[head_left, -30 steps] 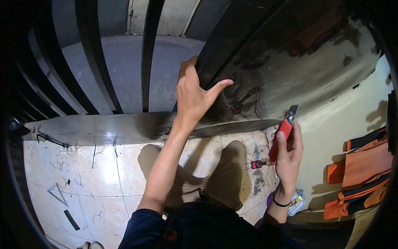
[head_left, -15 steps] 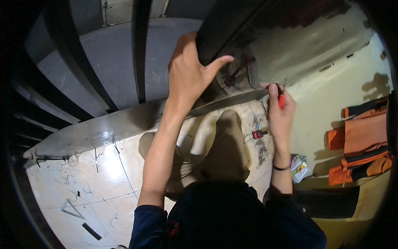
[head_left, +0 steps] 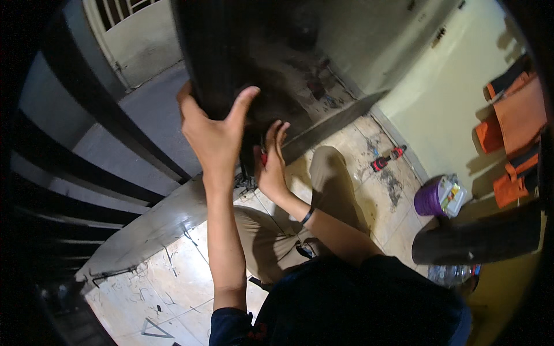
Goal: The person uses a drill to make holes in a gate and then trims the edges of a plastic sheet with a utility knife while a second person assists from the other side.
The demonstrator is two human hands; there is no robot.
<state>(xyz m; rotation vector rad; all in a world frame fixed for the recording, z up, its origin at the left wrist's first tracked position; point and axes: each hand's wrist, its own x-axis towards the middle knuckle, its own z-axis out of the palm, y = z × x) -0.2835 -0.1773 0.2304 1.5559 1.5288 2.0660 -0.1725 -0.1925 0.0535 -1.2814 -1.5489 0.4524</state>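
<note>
A wide, dark post (head_left: 216, 63) stands among the bars ahead of me. My left hand (head_left: 213, 138) is wrapped on it, with the thumb spread along its near face and the other fingers partly hidden. Lower down and to the right, my right hand (head_left: 272, 170) is beside the post's foot. Between its thumb and palm sits a slim red-handled tool (head_left: 264, 158) with a thin dark tip pointing up; its exact kind is unclear. The right fingertips are raised close to the dark surface, and I cannot tell whether they touch it.
Dark curved bars (head_left: 115, 109) rise from a low grey sill (head_left: 156, 230) on the left. A red and black tool (head_left: 389, 160) lies on the tiled floor. A purple bucket (head_left: 428, 200) stands by the wall, below orange pouches (head_left: 516, 115). A triangular frame (head_left: 157, 328) lies at lower left.
My right hand has come left from the wall side to the post's foot, carrying the red-handled tool. The view has turned right, and my left hand stays on the post.
</note>
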